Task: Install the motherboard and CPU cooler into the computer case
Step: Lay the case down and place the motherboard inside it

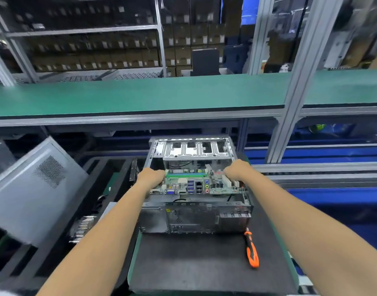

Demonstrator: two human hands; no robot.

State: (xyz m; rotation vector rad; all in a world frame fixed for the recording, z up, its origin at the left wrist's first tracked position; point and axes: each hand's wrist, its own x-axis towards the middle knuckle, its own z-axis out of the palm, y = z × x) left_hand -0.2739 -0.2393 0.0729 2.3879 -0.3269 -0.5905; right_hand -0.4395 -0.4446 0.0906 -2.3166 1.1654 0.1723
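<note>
An open metal computer case (194,218) lies on a dark mat in front of me, its rear panel facing me. A green motherboard (196,184) with blue USB ports sits tilted above the case opening. My left hand (151,176) grips the board's left edge. My right hand (236,169) grips its right side, fingers curled over the top. The drive cage (196,149) fills the far end of the case. No CPU cooler is plainly visible.
An orange and black screwdriver (251,251) lies on the mat (194,263) at the right. A grey case side panel (31,189) leans at the left, a finned metal part (83,228) below it. A green shelf (140,97) spans above.
</note>
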